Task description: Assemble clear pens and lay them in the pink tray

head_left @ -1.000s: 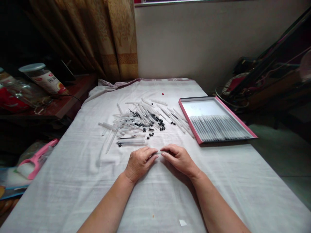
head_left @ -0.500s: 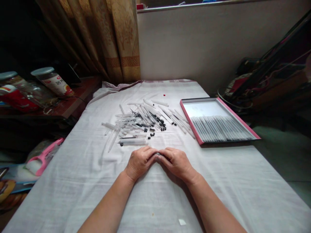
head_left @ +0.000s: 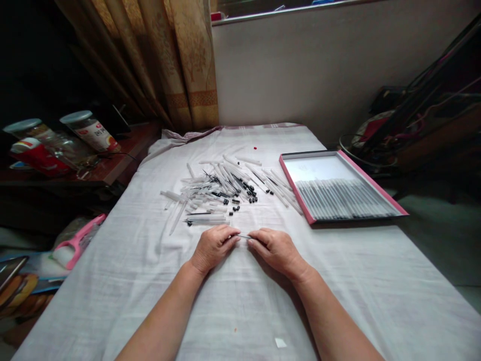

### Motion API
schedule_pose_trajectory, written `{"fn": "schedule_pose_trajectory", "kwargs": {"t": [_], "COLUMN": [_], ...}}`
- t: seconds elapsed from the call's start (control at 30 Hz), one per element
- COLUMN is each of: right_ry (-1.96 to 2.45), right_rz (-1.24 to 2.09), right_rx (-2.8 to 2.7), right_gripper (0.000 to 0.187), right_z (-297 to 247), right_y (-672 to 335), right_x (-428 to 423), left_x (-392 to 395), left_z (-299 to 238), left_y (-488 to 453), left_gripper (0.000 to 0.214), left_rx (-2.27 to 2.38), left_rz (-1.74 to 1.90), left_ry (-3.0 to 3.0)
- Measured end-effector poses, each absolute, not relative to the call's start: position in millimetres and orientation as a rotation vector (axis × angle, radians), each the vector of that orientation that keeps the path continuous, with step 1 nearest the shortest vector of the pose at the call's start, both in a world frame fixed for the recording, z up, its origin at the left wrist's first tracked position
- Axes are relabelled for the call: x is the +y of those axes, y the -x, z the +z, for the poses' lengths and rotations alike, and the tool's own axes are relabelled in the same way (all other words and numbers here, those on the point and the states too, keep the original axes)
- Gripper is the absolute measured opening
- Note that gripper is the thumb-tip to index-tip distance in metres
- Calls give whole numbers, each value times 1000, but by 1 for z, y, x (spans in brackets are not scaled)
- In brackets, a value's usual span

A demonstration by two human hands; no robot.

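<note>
1. Head view, the tally: Slim pens (head_left: 340,198) lie side by side in a pink-edged box (head_left: 315,168), filling its near part while the white far part of its floor shows; by my reckoning, a fair share is done.
2. Head view, the remainder: Clear tubes (head_left: 225,176) and dark refills lie in a loose heap at the middle of the white cloth (head_left: 93,301), with small black caps (head_left: 252,199) scattered along its near and right edges. From where I stand, much appears left, though the layers are too tangled to count.
3. Head view, the hands: The left hand (head_left: 215,245) and right hand (head_left: 276,250) meet just short of touching, thumbs and fingers pinching one slim rod (head_left: 245,236) between them. Its ends are hidden in the grasp, so whether it is capped I cannot tell.
4. Head view, the pose: Forearms slant inward from the near edge, wrists low over the cloth, knuckles up, fingertips facing each other on the near side of the heap.
</note>
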State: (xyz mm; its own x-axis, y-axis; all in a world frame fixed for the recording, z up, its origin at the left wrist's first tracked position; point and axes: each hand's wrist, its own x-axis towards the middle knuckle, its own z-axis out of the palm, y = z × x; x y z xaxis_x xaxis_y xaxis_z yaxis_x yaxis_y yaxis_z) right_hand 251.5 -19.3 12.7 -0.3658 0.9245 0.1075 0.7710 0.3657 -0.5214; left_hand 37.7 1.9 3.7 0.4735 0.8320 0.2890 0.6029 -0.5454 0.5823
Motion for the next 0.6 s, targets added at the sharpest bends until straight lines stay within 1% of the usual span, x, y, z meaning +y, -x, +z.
{"fn": "schedule_pose_trajectory", "kwargs": {"t": [0.1, 0.23, 0.47, 0.6], "right_ry": [1469, 1488, 1524, 1515], "right_rz": [567, 596, 593, 588], "right_rx": [-2198, -2176, -2180, -2180], "right_gripper": [23, 23, 24, 23], "right_z": [11, 12, 12, 11], "right_y": [-252, -253, -251, -251], "right_x": [-18, -17, -17, -17], "left_x": [7, 26, 68, 80], "left_z": [7, 16, 30, 34], "left_y": [-28, -2, 25, 23], "left_gripper": [18, 18, 20, 19], "left_rx": [1222, 1416, 1641, 1621], "left_rz": [850, 956, 363, 200], "left_ry": [-2300, -2336, -2654, -2694]}}
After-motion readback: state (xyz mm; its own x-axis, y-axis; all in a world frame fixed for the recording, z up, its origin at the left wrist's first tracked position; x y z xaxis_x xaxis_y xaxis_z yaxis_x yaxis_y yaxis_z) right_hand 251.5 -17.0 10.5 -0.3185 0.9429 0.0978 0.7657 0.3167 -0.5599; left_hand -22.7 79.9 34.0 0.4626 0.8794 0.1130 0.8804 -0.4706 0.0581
